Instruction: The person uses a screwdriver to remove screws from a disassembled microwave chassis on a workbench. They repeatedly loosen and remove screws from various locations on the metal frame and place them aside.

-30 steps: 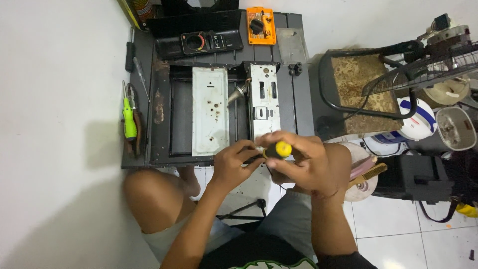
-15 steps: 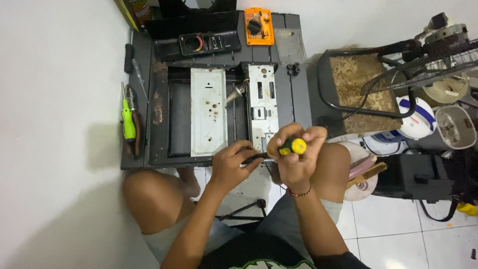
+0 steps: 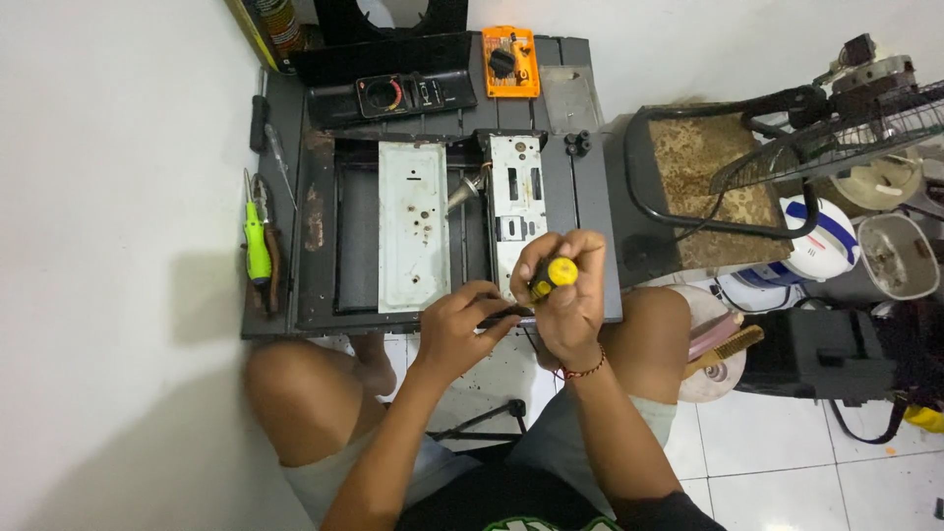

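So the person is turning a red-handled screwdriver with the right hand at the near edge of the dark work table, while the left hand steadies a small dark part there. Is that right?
Not quite: the screwdriver handle is yellow and black, not red, as the head view shows. The rest holds: the right hand grips it at the near edge of the dark work table, and the left hand steadies a small dark part there.

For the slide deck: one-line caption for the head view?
Seated person's right hand grips a yellow-capped screwdriver while the left hand steadies a dark part at the workbench edge.
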